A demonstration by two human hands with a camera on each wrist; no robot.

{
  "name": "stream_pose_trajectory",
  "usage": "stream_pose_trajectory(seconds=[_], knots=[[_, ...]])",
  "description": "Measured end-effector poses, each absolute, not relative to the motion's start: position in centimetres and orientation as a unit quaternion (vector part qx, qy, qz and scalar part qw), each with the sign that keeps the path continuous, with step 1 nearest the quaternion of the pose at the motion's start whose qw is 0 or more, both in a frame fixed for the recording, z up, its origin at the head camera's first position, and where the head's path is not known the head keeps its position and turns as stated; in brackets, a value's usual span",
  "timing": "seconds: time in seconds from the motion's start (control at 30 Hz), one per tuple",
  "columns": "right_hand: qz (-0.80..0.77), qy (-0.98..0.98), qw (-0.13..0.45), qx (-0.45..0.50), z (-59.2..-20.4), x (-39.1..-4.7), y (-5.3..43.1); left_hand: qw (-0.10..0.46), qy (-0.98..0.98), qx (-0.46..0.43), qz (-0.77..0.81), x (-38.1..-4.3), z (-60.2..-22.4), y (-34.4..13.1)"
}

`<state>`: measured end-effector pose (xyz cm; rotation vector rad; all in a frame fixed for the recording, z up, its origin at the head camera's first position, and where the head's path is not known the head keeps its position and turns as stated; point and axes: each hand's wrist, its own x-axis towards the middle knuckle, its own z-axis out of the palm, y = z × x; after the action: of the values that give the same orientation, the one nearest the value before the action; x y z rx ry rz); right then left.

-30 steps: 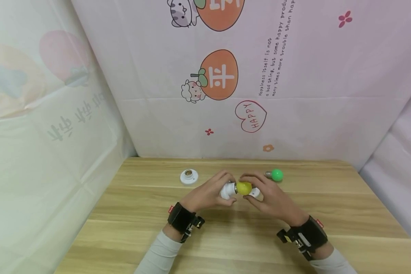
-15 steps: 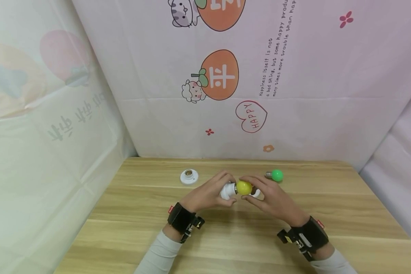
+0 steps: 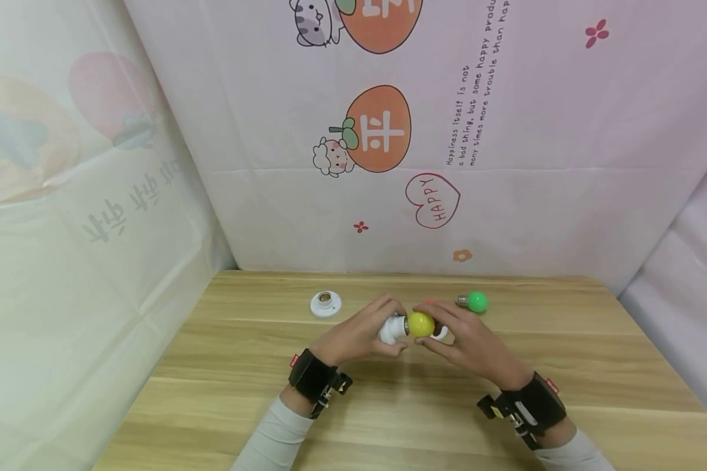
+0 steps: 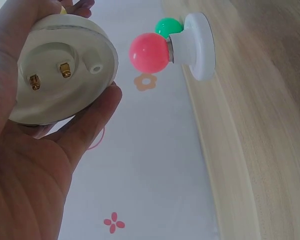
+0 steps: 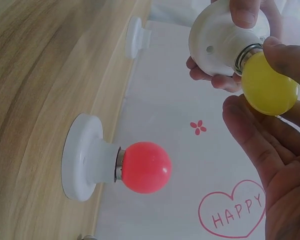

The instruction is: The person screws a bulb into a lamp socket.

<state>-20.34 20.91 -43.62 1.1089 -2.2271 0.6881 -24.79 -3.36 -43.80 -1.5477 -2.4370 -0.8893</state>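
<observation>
My left hand (image 3: 365, 330) grips a white lamp holder (image 3: 392, 329) by its round base, tilted so its socket faces right. Two brass terminals show on the underside of that lamp holder (image 4: 65, 75) in the left wrist view. With thumb and fingertips, my right hand (image 3: 468, 337) pinches a yellow light bulb (image 3: 421, 324). The metal cap of the yellow bulb (image 5: 270, 85) sits at the mouth of the socket, part of its thread still showing in the right wrist view. Both hands are above the table, facing each other.
Behind my right hand, a red bulb (image 5: 146, 167) stands in a second white lamp holder (image 5: 82, 157) on the table. A third lamp holder (image 3: 325, 303), without a bulb, is at the back left. At the back right lies a green bulb (image 3: 477, 301). A printed cloth (image 3: 353, 216) hangs behind the table.
My right fingers have shifted slightly around the yellow bulb, and a bit of the red bulb now shows behind them. My left hand and the lamp holder stay nearly still.
</observation>
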Motion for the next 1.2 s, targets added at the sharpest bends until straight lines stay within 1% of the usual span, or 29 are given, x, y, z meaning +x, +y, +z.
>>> stream_pose_trajectory(seconds=[0.37,0.7,1.2], knots=[[0.259,-0.824,0.277,0.421,-43.48,-20.37,20.73,0.054,-0.806,-0.509,-0.298,-24.79,-44.03,-3.38],[0.267,-0.830,0.261,0.414,-43.50,-20.24,20.63,0.058,-0.807,-0.513,-0.288,-24.73,-43.99,-3.27],[0.267,-0.848,0.232,0.394,-43.65,-20.13,20.48,0.044,-0.803,-0.516,-0.293,-24.50,-43.94,-3.08]])
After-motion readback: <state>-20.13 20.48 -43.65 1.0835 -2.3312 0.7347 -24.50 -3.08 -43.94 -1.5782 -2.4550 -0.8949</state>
